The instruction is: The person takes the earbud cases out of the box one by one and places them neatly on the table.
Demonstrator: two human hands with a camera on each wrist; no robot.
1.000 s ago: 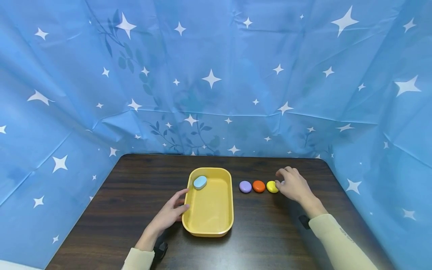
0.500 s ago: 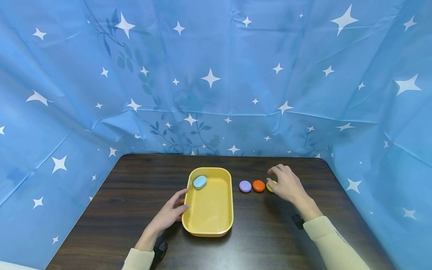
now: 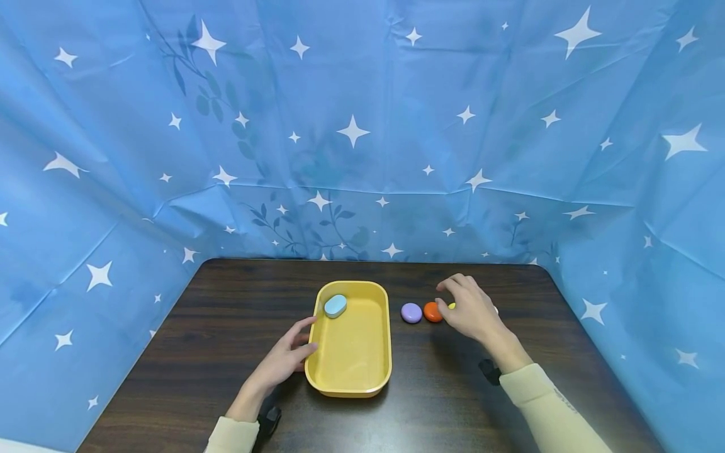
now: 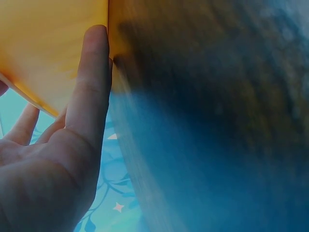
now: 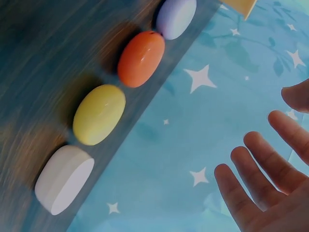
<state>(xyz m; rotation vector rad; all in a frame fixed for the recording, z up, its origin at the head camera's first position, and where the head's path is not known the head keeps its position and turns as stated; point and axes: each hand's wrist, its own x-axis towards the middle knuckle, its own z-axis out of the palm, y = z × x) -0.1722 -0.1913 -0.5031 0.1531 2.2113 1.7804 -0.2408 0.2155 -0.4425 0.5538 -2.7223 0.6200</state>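
Note:
My left hand (image 3: 282,360) touches the left side of a yellow tray (image 3: 376,377), with straight fingers along its wall in the left wrist view. In the tray's far left corner lies a light blue oval block (image 3: 336,306). My right hand (image 3: 470,309) hovers above a row of smooth rounded pieces, its fingers spread and nothing between them. The row holds a purple piece (image 3: 411,313), an orange piece (image 3: 433,313), a yellow piece (image 5: 99,115) and a white piece (image 5: 65,180). In the head view the hand covers most of the yellow and white ones.
A dark wood-grain table (image 3: 226,327) carries everything. Behind it and along both sides hangs a blue cloth (image 3: 396,126) with white stars and leaf prints. The purple piece lies just right of the tray.
My right hand has moved left along the row, from beside the yellow piece to over the yellow and near the orange one. The left hand and tray stay put.

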